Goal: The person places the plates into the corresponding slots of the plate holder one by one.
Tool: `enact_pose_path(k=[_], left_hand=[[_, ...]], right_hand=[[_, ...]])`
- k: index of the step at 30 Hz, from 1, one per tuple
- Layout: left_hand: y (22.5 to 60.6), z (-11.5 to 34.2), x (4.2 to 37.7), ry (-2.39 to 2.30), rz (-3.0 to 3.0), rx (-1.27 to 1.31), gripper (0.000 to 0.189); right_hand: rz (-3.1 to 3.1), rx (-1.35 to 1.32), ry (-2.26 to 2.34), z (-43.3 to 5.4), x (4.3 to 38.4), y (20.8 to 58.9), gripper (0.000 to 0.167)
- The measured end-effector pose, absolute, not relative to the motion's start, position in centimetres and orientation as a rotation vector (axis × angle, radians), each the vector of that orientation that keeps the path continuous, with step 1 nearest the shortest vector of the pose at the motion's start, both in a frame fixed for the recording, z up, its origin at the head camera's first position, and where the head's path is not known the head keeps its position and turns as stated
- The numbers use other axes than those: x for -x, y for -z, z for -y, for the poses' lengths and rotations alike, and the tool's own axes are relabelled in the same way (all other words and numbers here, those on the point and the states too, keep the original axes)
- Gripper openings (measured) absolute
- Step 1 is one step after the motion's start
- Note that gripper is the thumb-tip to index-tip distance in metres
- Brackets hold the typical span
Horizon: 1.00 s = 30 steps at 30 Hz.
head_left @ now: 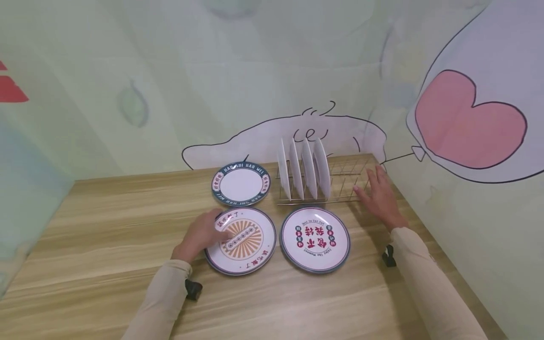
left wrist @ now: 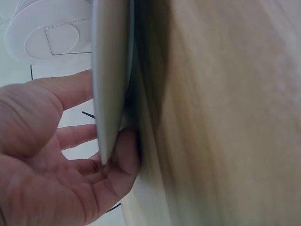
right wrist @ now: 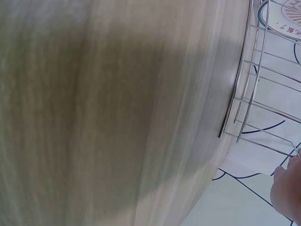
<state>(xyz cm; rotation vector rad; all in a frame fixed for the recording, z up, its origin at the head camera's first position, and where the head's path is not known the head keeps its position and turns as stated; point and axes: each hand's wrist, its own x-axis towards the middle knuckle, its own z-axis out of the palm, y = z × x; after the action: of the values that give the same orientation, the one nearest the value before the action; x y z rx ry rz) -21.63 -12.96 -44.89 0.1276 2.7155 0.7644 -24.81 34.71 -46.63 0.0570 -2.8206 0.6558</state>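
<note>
My left hand (head_left: pixel 202 236) grips the left edge of a white plate (head_left: pixel 255 236) with an orange sunburst print, thumb over the rim. In the left wrist view, fingers curl beneath the plate (left wrist: pixel 110 70), between it and the wood. My right hand (head_left: pixel 380 198) rests at the right end of a wire dish rack (head_left: pixel 340 200), thumb and fingers spread. In the right wrist view, fingertips (right wrist: pixel 294 162) meet the corner wire of the rack (right wrist: pixel 268 108). Several white plates (head_left: pixel 309 170) stand upright in the rack's left part.
A plate with a dark teal patterned rim (head_left: pixel 241 204) lies left of the rack. Another plate with red and teal lettering (head_left: pixel 297 217) lies in front of the rack. The wooden table (head_left: pixel 106 236) meets a printed wall cloth (head_left: pixel 170 94) at the back and right.
</note>
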Motion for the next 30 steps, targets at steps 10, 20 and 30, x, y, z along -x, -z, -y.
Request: enact_pose_path(k=[10,20,30], left_hand=[[45.6,13.2,21.5,-0.853,-2.657,-0.079,0.084],[44.6,14.2,21.0,-0.942,-2.652,-0.096,0.081],[42.0,14.8,20.2,-0.948,-2.686,-0.16,0.069]], right_hand=[[2.817,-0.073,-0.659,-34.8,24.9,46.7,0.076],[2.816,-0.066,-0.655,-34.6,24.9,46.6,0.075],[2.822,-0.059,-0.659,-34.5,24.9,46.6,0.076]])
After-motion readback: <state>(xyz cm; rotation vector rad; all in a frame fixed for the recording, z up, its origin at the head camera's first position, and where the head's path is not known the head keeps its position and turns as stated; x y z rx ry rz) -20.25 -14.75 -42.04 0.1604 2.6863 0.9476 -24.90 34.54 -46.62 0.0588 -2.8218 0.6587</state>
